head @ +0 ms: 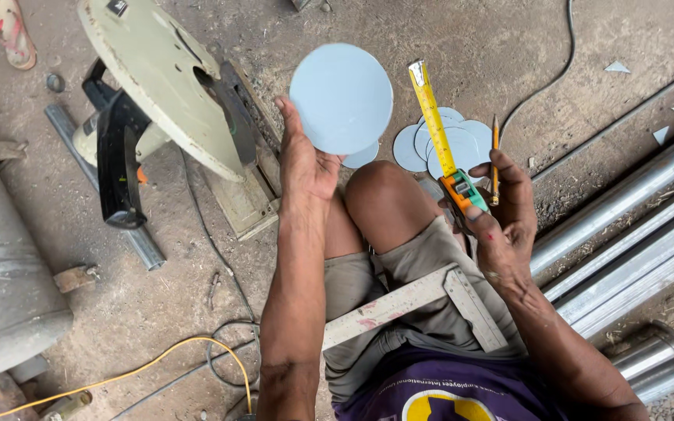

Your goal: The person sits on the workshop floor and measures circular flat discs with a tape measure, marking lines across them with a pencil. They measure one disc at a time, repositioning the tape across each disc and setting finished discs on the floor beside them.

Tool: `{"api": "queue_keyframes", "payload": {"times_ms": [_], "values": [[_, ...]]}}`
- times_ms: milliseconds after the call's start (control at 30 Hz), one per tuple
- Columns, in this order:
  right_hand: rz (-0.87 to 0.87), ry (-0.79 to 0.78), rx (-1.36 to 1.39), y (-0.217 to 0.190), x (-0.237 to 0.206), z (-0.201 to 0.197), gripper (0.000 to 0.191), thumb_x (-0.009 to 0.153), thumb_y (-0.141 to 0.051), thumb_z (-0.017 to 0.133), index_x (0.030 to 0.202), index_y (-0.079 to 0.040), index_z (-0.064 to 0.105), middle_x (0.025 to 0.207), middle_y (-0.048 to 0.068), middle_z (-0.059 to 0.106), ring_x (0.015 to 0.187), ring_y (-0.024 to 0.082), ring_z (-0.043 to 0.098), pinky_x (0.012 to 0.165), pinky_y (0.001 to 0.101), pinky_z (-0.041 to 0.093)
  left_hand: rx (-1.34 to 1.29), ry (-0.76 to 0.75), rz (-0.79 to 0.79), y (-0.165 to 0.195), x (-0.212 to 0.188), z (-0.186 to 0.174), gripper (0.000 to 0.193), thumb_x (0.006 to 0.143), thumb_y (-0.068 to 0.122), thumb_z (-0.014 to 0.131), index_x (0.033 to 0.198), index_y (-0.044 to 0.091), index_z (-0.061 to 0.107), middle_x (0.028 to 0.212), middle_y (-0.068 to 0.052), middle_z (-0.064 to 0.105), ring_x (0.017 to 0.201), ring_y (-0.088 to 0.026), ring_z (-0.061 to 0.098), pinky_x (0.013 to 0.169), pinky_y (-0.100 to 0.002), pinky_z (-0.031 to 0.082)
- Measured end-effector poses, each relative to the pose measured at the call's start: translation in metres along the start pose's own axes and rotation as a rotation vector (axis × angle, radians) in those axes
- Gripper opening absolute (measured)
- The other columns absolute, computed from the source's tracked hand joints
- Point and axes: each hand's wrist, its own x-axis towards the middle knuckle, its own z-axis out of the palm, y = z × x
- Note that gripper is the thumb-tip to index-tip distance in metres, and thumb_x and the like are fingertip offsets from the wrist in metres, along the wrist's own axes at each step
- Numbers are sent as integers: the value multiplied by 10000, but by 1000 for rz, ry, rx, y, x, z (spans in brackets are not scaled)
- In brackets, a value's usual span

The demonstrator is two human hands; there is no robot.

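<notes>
A pale blue disc [341, 97] is held up in the left hand [306, 160], its lower edge pinched between thumb and fingers [290, 117] above the dirt floor [470, 47] of a workshop. In the right hand [505, 214] an orange-cased tape measure [462, 191] is gripped, its yellow blade [431, 117] drawn out and pointed away from the body, while a pencil [494, 160] is clamped upright in the same closed fingers. The blade stands to the right of the disc and is not laid across it.

A small stack of like discs [450, 144] is seen on the floor just beyond the raised knee. A metal square [423, 300] is rested across the lap. A chop saw [165, 101] with a pale green guard stands at the left, beside a short pipe [138, 242]; long galvanised tubes [626, 234] lie at the right. A yellow cable [157, 359] and a dark cable [212, 249] trail over the ground.

Several discs are judged already cut out. No pencil mark can be made out on the held disc's face, so measuring and marking appear yet to be done.
</notes>
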Motion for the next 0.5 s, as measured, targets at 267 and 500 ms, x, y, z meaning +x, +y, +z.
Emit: {"api": "queue_keyframes", "payload": {"times_ms": [267, 500], "values": [[-19, -164, -75, -20, -31, -7, 822, 909, -210, 751, 1573, 2, 316, 1392, 123, 467, 1137, 230, 665, 1011, 378, 607, -58, -148, 19, -43, -92, -35, 463, 956, 124, 781, 1375, 69, 592, 1281, -40, 664, 1170, -140, 652, 974, -317, 597], [-8, -297, -234, -20, -47, -11, 863, 925, -293, 760, 1607, -19, 307, 1415, 136, 477, 1157, 206, 647, 1021, 362, 586, -37, -125, 216, -59, -121, -58, 367, 954, 106, 761, 1296, 83, 630, 1237, -44, 695, 1180, -156, 641, 1051, -400, 551]]}}
